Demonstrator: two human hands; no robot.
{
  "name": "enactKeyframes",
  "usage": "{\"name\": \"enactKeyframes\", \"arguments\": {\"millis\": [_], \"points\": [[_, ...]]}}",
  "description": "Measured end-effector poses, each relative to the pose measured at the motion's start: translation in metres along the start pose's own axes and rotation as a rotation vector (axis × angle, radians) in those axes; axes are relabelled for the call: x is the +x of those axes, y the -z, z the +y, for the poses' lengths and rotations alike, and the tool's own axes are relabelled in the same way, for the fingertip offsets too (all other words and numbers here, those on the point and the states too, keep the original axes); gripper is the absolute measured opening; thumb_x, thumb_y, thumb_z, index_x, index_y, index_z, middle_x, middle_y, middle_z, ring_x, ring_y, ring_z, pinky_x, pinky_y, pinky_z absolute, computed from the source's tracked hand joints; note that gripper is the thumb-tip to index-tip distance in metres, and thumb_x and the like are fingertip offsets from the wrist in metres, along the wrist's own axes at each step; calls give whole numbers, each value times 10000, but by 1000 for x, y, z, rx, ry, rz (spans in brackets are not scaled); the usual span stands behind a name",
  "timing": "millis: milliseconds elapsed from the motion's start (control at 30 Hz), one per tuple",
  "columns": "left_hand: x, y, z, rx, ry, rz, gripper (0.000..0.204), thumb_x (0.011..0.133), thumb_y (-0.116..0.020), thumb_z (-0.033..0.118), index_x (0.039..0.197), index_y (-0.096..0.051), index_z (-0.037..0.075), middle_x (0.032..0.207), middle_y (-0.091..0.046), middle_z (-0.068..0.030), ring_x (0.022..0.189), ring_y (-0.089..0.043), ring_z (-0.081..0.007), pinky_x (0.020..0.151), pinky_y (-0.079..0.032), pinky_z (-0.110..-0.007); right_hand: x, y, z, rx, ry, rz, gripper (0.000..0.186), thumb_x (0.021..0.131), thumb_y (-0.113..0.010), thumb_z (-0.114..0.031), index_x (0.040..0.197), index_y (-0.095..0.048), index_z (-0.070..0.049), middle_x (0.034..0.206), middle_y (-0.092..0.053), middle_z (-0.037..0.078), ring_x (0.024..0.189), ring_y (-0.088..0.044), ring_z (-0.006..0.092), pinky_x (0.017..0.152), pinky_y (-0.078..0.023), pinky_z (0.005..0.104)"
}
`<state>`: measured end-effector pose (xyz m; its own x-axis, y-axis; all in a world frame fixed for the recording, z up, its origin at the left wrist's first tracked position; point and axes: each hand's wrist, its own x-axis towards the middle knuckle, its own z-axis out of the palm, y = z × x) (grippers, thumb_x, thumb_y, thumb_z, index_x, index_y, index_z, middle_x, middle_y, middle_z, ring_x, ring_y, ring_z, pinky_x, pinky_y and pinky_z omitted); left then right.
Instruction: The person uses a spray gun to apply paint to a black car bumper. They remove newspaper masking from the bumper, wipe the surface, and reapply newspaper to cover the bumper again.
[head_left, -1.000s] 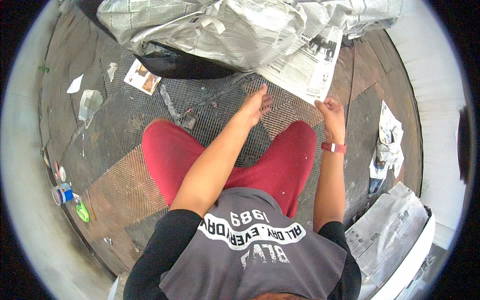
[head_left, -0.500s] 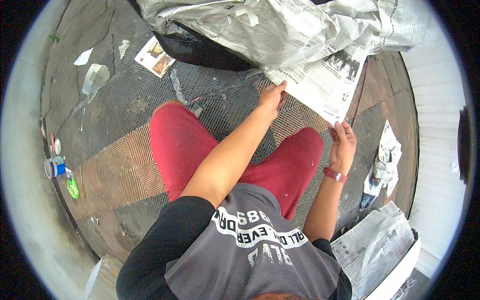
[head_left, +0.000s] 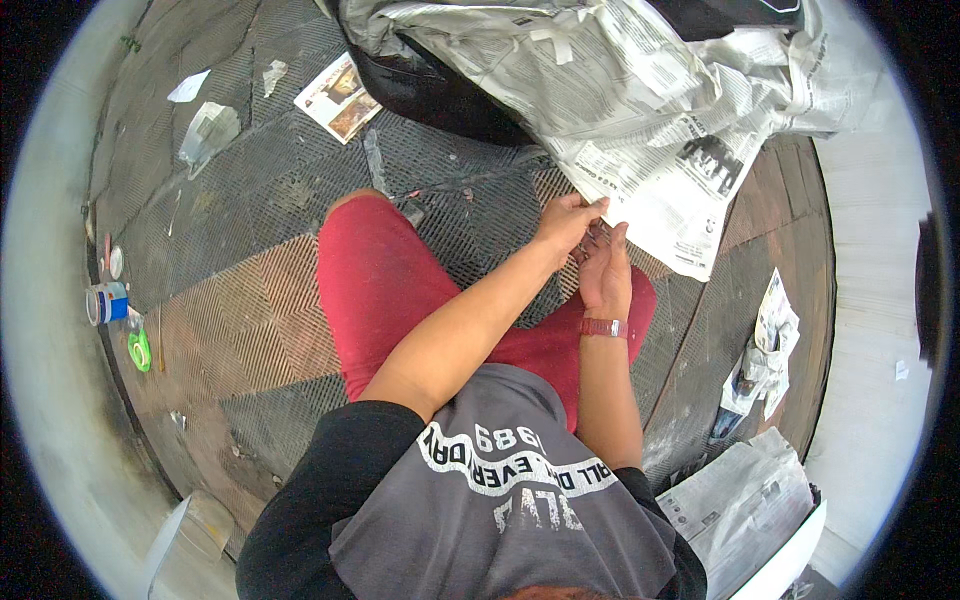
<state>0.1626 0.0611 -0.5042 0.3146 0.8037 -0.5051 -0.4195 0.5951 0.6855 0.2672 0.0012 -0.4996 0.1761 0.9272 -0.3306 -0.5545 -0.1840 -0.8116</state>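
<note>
A printed newspaper sheet [head_left: 675, 205] hangs toward me from a paper-draped, curved black panel [head_left: 440, 95]. My left hand [head_left: 570, 228] pinches the near left edge of this sheet between thumb and fingers. Right beside it, my right hand [head_left: 606, 272] has its thumb at the same edge, its fingers curled close to the left fingers and partly hidden. The sheet's near right corner lies free of both hands.
Crumpled newspaper [head_left: 765, 355] and a folded newspaper stack [head_left: 740, 505] lie to the right. On the left are a blue-labelled can [head_left: 107, 303], a green tape roll [head_left: 139, 350] and scraps. A picture leaflet [head_left: 338, 98] lies on the patterned floor mat [head_left: 260, 290].
My right hand has let go of the newspaper's near right corner and moved left beside my left hand. The left hand has come slightly nearer and to the right; the whole view has shifted.
</note>
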Motion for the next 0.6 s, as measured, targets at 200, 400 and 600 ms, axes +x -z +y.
{"name": "enactKeyframes", "arguments": {"millis": [200,400,600], "points": [[-12,14,3,87,-83,-73,439,1010,-756,394,1207,-759,2,1077,-751,-60,997,-639,-148,863,-506,-332,22,-22,-10,-41,153,242,484,1005,-758,-228,1439,-587,-97,1342,-669,77,1147,-632,254,982,-465,433],[-12,42,30,101,105,-149,727,1017,-612,679,1285,-738,15,1199,-724,-65,1082,-613,-172,950,-472,-354,9,-28,-20,-26,96,301,458,955,-784,-159,1378,-612,-128,1254,-712,30,1127,-642,223,953,-453,420],[0,71,63,-166,-154,224,658,1003,-668,648,1044,-748,-4,891,-687,-22,723,-576,-102,661,-508,-261,-6,-42,-36,12,132,271,461,957,-768,-128,1379,-583,-113,1281,-693,56,1151,-641,253,983,-466,472]]}}
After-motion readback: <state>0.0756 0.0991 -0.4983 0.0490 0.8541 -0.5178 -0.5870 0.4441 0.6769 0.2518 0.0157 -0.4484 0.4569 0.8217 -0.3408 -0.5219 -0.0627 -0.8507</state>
